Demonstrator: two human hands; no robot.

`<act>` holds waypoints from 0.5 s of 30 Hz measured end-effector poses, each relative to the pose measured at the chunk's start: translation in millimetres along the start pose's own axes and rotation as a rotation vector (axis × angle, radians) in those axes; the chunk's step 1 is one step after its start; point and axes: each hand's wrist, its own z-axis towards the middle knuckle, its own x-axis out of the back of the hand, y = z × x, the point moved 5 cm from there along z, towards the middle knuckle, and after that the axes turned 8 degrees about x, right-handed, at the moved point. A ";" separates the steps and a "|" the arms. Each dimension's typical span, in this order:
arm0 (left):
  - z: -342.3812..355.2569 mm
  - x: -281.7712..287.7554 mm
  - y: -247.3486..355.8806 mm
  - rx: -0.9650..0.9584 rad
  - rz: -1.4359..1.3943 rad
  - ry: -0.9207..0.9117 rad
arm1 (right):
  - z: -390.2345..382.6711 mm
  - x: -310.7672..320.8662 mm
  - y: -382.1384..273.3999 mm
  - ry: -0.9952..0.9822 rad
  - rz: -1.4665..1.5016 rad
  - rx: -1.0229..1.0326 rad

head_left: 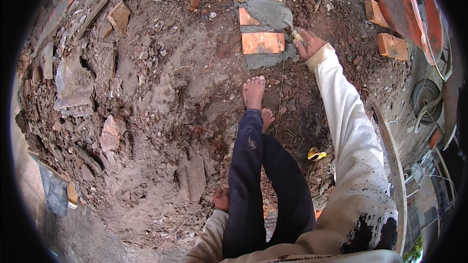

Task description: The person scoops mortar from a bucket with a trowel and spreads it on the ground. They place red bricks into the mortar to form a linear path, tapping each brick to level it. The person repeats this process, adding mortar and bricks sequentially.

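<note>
My right hand (308,44) is closed around the pale handle of a trowel (267,12). The mortar-coated blade lies across a row of orange bricks (263,43) at the top centre, over a brick partly smeared with grey mortar. Wet mortar (264,60) sits at the near end of the row. A thin string (282,80) runs along the right side of the bricks and down past my feet. Low in the view, my left hand (222,198) is curled into a fist beside my leg, with nothing seen in it.
A red wheelbarrow (407,7) with a dark wheel (426,98) is at the right, next to loose bricks (392,46). Broken brick pieces (112,132) and slabs (75,85) litter the dirt at left. My bare foot (254,91) is close to the bricks. Yellow scrap (316,154) lies nearby.
</note>
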 end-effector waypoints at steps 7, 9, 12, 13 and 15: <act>16.8 3.5 -20.9 -0.241 0.392 0.084 | 43.1 40.1 -13.4 -0.074 -0.245 0.074; 15.5 3.2 -14.8 -0.156 0.351 0.044 | 33.3 38.1 -2.1 -0.171 -0.308 0.120; 13.4 5.8 -26.4 -0.087 0.159 0.055 | 14.3 44.4 3.5 -0.233 -0.300 0.188; 15.8 6.9 -36.3 -0.107 0.258 0.063 | 10.3 51.0 -4.9 -0.225 -0.274 0.151; 19.9 6.0 -40.0 -0.169 0.671 0.061 | 3.7 55.8 -4.1 -0.202 -0.259 0.092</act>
